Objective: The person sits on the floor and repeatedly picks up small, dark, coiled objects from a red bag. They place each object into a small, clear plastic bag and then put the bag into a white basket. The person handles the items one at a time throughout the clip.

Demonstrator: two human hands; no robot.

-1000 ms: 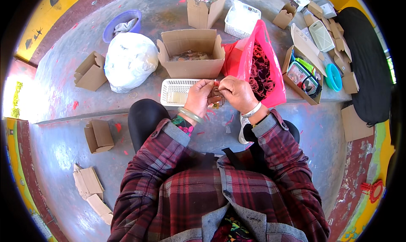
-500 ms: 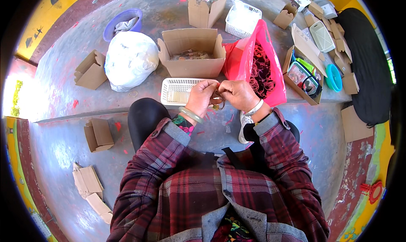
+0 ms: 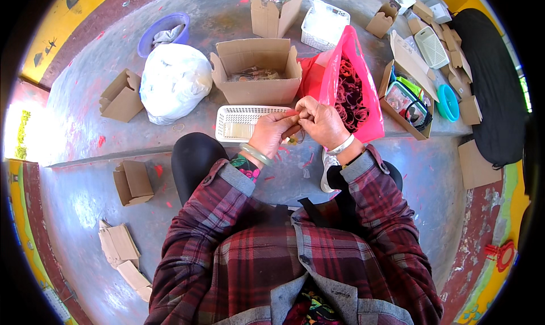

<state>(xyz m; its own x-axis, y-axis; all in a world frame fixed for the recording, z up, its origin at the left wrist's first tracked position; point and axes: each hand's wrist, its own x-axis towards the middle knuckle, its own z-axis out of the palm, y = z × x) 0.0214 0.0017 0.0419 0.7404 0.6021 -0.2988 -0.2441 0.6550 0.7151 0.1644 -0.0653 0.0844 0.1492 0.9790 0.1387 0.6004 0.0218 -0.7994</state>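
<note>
My left hand (image 3: 269, 130) and my right hand (image 3: 322, 122) meet over the near edge of the white basket, fingertips pinched together. Between them is a small, thin band (image 3: 301, 136), mostly hidden by the fingers, with a little yellowish piece (image 3: 292, 139) showing just below. The white perforated basket (image 3: 227, 116) lies just beyond my left hand, with flat pale pieces inside. To the right of my right hand stands a bright pink bag (image 3: 372, 106) full of dark red and black loops (image 3: 350, 92).
Behind the basket stands an open cardboard box (image 3: 258, 90) of small packaged items. A stuffed white plastic bag (image 3: 173, 83) and a purple basin (image 3: 164, 32) are left of it. Right of the pink bag sits a carton (image 3: 414, 129) of bagged goods, beside a turquoise basket (image 3: 447, 104).
My right hand has turned, its fingers rising and shifting beside the left fingertips. The brown band hanging below the fingers before is now mostly covered.
</note>
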